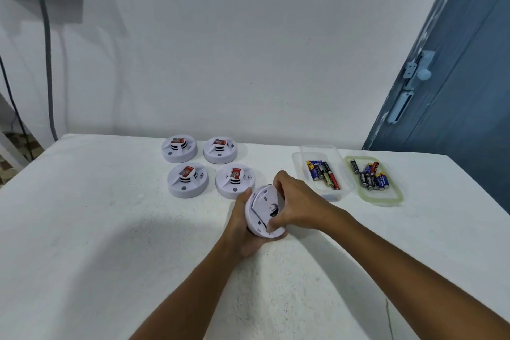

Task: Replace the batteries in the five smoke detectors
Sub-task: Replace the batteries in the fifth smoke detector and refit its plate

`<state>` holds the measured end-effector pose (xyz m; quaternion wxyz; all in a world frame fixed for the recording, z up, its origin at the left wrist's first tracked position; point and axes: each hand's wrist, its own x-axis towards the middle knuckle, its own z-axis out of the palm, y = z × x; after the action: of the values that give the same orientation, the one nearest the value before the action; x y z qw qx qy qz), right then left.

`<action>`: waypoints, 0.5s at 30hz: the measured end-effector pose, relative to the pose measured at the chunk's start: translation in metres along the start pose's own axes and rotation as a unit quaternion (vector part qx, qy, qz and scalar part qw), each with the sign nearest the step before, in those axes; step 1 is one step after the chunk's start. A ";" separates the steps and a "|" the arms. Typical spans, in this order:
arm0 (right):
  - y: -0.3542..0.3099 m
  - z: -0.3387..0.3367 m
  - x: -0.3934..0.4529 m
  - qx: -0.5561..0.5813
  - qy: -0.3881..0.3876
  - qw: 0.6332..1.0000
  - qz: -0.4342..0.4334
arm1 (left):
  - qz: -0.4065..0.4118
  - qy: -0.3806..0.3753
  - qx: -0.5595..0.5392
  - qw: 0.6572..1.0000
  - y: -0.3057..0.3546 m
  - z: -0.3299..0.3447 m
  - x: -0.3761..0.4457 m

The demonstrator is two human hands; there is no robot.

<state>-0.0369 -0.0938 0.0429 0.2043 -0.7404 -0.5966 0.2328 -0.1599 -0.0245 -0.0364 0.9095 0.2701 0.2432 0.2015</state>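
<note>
We hold the fifth detector [263,211] tilted above the table [110,229], just in front of the other four and near the tub [321,171]. Our left hand [242,226] cups it from below and grasps its rim; our right hand [292,201] curls over its back face, fingertips [271,226] at what appears to be the cover or battery bay. Whether a battery sits inside cannot be told. The four detectors [179,148] [220,149] [187,180] [234,181] rest face up in a square, each with a red tag on top; we cannot tell whether any is already serviced. Batteries lie in the tub and on the lid [372,179] beside it. We judge that the task is at an early or middle step, with at least this unit unfinished.
</note>
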 end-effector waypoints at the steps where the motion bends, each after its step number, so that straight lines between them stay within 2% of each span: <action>1: 0.001 -0.001 0.000 0.025 0.001 1.000 0.005 | -0.008 0.003 -0.003 1.000 0.000 -0.001 0.000; 4: 0.007 -0.008 0.004 0.135 -0.003 0.991 0.018 | -0.026 0.020 -0.010 0.999 0.001 0.000 0.001; 9: 0.016 -0.013 0.005 0.327 -0.042 0.943 0.043 | -0.036 0.034 -0.014 0.999 0.001 0.000 0.002; 12: 0.014 -0.010 0.000 0.388 -0.015 0.920 0.056 | -0.038 0.028 -0.017 0.999 0.002 0.000 0.000; 15: 0.013 -0.015 -0.002 0.470 0.032 0.880 0.068 | -0.044 0.009 -0.025 0.999 0.005 0.002 -0.003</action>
<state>-0.0185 -0.0987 0.0475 0.5305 -0.6033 -0.3586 0.4753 -0.1629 -0.0231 -0.0314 0.9218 0.2343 0.2579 0.1697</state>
